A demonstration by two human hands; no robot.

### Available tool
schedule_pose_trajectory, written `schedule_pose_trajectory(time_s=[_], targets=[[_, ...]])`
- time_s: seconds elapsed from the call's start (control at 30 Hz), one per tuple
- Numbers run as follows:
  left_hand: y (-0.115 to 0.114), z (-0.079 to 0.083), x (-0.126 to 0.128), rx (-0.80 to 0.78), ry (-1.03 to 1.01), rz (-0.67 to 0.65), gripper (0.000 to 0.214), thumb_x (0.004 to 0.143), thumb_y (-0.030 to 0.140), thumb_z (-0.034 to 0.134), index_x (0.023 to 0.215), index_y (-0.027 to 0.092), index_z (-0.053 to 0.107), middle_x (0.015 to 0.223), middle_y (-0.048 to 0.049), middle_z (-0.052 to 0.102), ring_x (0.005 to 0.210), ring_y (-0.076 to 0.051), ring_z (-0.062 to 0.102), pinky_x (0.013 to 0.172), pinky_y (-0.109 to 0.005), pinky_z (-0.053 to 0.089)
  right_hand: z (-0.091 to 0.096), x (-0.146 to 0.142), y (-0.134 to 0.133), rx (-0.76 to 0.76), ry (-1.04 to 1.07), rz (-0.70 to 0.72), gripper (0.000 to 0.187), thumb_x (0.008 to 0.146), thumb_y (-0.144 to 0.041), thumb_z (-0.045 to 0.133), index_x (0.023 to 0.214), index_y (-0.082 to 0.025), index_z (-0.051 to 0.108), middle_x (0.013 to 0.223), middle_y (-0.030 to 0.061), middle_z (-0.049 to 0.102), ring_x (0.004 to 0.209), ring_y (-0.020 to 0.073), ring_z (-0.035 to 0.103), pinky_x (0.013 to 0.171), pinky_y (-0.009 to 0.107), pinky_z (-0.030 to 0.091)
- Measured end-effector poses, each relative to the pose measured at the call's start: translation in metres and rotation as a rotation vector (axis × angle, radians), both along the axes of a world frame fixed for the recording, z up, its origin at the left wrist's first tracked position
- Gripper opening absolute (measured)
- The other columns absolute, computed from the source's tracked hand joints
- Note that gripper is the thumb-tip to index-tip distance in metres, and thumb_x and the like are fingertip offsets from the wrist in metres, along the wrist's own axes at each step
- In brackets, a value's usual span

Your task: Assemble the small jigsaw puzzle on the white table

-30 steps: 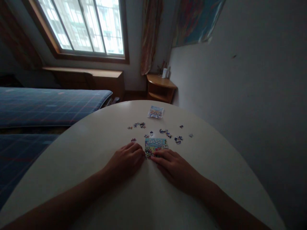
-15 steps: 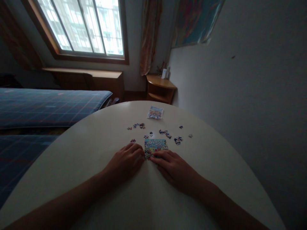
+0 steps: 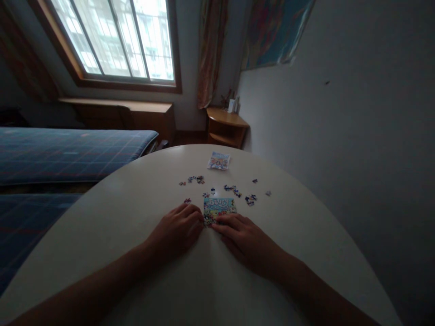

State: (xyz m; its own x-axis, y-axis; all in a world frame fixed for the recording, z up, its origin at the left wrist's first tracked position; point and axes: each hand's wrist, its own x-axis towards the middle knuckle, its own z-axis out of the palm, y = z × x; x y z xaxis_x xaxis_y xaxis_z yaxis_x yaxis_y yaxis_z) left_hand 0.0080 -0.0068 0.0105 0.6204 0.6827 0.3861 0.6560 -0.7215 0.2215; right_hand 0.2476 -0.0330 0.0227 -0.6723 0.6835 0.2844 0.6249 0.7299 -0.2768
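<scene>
Colourful puzzle (image 3: 219, 206) flat on table (image 3: 146, 194)

On the round white desk (image 3: 136, 213), small irregular multicoloured puzzle pieces (image 3: 250, 200) lie behind the flat rectangular multicoloured picture (image 3: 219, 206), from its left to its right, with a pale squarish packet (image 3: 219, 160) farther behind it.

Desk (image 3: 306, 235), lower centre: colourful card (image 3: 218, 207); left hand (image 3: 178, 228), right hand (image 3: 245, 237) at its edges; puzzle pieces (image 3: 200, 179) above. Window (image 3: 113, 40), upper left.
</scene>
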Motion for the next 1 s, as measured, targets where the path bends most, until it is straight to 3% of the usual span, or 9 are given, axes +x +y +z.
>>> schedule_pose_trajectory(time_s=[1.0], targets=[[0.0015, -0.0014, 0.0, 0.033, 0.014, -0.027, 0.011, 0.092, 0.011, 0.051, 0.097, 0.019, 0.057, 0.1, -0.006, 0.063, 0.094, -0.021, 0.058, 0.098, -0.043, 0.051, 0.0011, 0.0005, -0.0009, -0.06, -0.024, -0.01, 0.035, 0.098, -0.02, 0.05, 0.133, -0.019, 0.059, 0.132, 0.0101, 0.061, 0.124, 0.0244, 0.053, 0.107, 0.046, 0.045]])
